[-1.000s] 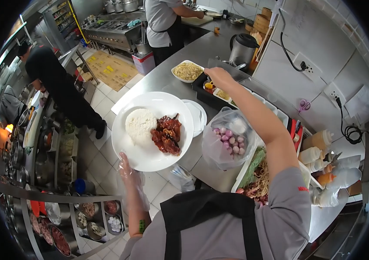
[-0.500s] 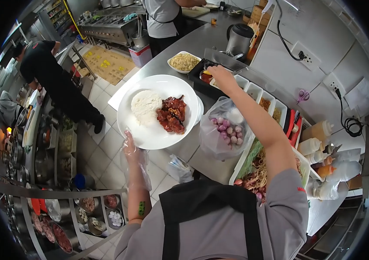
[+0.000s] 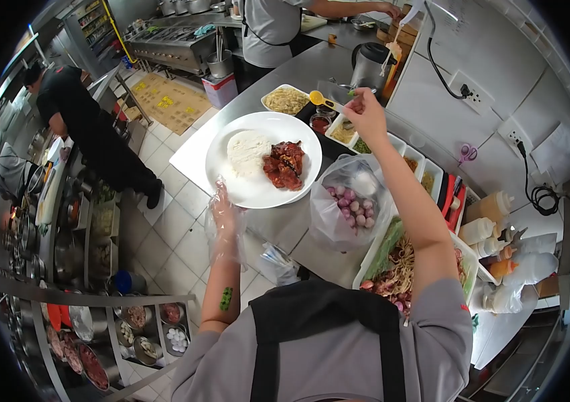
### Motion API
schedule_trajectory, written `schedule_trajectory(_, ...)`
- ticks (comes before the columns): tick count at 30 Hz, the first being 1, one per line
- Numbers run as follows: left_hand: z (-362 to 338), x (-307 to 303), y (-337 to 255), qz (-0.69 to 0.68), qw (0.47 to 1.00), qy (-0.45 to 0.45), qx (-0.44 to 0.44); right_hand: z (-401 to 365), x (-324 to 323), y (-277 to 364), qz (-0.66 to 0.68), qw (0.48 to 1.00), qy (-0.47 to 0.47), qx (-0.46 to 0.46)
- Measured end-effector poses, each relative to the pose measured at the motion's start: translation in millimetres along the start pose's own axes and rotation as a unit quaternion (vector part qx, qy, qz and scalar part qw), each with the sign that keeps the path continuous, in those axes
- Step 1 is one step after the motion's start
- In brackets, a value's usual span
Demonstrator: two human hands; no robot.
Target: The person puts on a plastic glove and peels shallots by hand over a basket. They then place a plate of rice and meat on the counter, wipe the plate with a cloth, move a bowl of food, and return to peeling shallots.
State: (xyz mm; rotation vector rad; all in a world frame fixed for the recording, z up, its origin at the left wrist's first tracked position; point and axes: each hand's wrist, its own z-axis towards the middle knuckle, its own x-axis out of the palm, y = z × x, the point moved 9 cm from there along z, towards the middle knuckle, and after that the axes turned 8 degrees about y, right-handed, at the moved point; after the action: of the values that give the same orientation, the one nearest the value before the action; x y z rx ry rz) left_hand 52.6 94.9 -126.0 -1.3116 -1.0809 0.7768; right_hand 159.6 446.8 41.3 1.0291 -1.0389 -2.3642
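In my left hand [image 3: 223,209], covered by a clear plastic glove, is the lower edge of a large white plate [image 3: 263,195]. A mound of white rice [image 3: 249,153] and dark red glazed meat [image 3: 283,165] lie on it. My bare right hand [image 3: 366,114] pinches the handle of a yellow spoon [image 3: 317,98], raised over the small containers. Just below the spoon sits a cup of red sauce [image 3: 320,123], beside a white tray of pale topping [image 3: 344,131]. Behind them stands a white bowl of chopped yellowish food [image 3: 286,100].
A plastic bag of shallots [image 3: 352,208] and a tray of shredded ingredients [image 3: 392,268] lie near my right arm. A metal jug [image 3: 370,63] stands at the back. One co-worker [image 3: 91,127] stands at left, another [image 3: 268,30] at the far counter.
The plate has shifted right and slightly up with my left hand. My right hand has risen from the sauce container with the yellow spoon. The far co-worker's arm now reaches right.
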Motion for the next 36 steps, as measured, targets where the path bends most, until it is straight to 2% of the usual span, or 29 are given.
schedule_trajectory(1,-0.9,2.2,-2.2,-0.001,1.000,-0.003,0.000,-5.3,-5.8,13.8,0.083,0.996,-0.007,-0.030)
schedule_trajectory(4,2.3,1.8,6.0,-0.066,0.997,-0.009,-0.039,-41.2,-4.8,77.1,0.024,0.994,0.032,-0.101)
schedule_trajectory(5,11.8,-6.1,16.1,-0.004,1.000,-0.015,-0.012,-52.2,2.3,92.8,-0.017,0.988,0.059,-0.141)
schedule_trajectory(6,13.3,-5.7,9.3,0.056,0.998,-0.020,0.017,-59.3,4.4,96.7,-0.017,0.988,0.059,-0.141)
schedule_trajectory(7,13.3,-4.8,9.7,0.056,0.998,-0.019,0.017,-67.1,11.9,105.5,-0.034,0.980,0.089,-0.174)
schedule_trajectory(9,-0.5,8.4,-10.9,-0.072,0.997,-0.013,-0.006,-72.5,20.0,114.0,-0.051,0.970,0.118,-0.206)
schedule_trajectory(12,-3.0,10.1,-17.5,-0.080,0.997,-0.024,-0.002,-57.5,12.2,88.8,0.025,0.991,0.067,-0.115)
schedule_trajectory(13,-3.5,10.4,-18.5,-0.081,0.996,-0.023,-0.002,-54.2,15.0,78.3,0.025,0.991,0.066,-0.115)
schedule_trajectory(15,-4.7,9.7,-21.2,-0.051,0.998,-0.021,-0.002,-49.0,28.7,59.7,0.140,0.979,0.133,-0.068)
schedule_trajectory(16,-5.1,8.3,-23.4,-0.050,0.999,-0.019,-0.001,-47.7,26.1,55.4,0.140,0.979,0.131,-0.068)
schedule_trajectory(18,-5.4,10.3,-17.9,-0.083,0.995,0.007,-0.046,-50.6,41.2,31.4,0.208,0.946,0.224,0.106)
schedule_trajectory(19,-5.1,10.1,-17.3,-0.081,0.996,0.009,-0.047,-47.4,39.8,23.8,0.209,0.946,0.222,0.108)
schedule_trajectory(21,-5.6,6.6,-17.7,-0.069,0.997,0.005,-0.037,-48.0,47.7,-12.2,0.413,0.853,0.194,0.255)
schedule_trajectory(22,-8.3,5.6,-19.3,-0.066,0.997,0.007,-0.038,-47.2,46.7,-20.0,0.451,0.823,0.191,0.287)
schedule_trajectory(23,-13.9,2.6,-25.0,-0.023,0.999,-0.002,-0.031,-42.3,44.1,-28.8,0.453,0.823,0.188,0.287)
schedule_trajectory(25,-19.8,-3.7,-28.7,0.023,0.999,-0.008,-0.023,-29.3,27.5,-68.3,0.432,0.846,0.070,0.304)
schedule_trajectory(26,-21.0,-10.4,-26.5,0.008,0.999,-0.019,-0.027,-21.6,21.1,-85.3,0.393,0.868,0.034,0.303)
schedule_trajectory(27,-22.9,-17.7,-24.5,-0.007,0.999,-0.030,-0.031,-15.5,23.9,-94.4,0.395,0.867,0.030,0.303)
schedule_trajectory(29,-30.9,-34.5,-23.4,-0.018,0.999,-0.038,-0.034,-2.8,12.7,-111.1,0.210,0.937,-0.009,0.277)
schedule_trajectory(31,-40.6,-48.7,-31.0,0.102,0.994,-0.041,-0.020,12.8,26.9,-140.2,0.080,0.956,-0.004,0.281)
schedule_trajectory(32,-57.1,-43.5,-44.1,0.011,0.997,-0.063,-0.051,19.1,32.5,-146.8,0.001,0.964,0.003,0.267)
schedule_trajectory(34,-70.7,-51.5,-48.0,-0.043,0.996,-0.063,-0.036,24.6,32.3,-116.8,-0.156,0.970,0.026,0.187)
schedule_trajectory(36,-81.7,-60.1,-54.4,-0.074,0.996,-0.049,-0.014,17.6,25.4,-70.3,-0.176,0.972,0.057,0.142)
